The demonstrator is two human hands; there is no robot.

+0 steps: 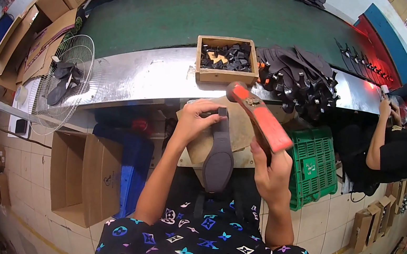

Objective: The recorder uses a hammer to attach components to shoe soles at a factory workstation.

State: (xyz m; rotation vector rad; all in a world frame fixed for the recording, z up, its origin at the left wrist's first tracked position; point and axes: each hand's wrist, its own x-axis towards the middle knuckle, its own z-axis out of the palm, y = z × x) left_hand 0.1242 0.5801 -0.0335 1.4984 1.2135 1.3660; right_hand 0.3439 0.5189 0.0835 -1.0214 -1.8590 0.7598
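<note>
The dark brown leather sandal strap piece (219,156) lies on the tan wooden work block (241,133), just this side of the small wooden box of dark fittings (226,59). The left hand (195,120) pinches its narrow top end with closed fingers. It looks light and floppy, best held at that end. The right hand (269,173) is clenched around an orange-handled hammer (258,115) (probably head-heavy), raised above the block. The fittings in the box are too small to identify, and the hammer's lower handle is hidden by the fist.
</note>
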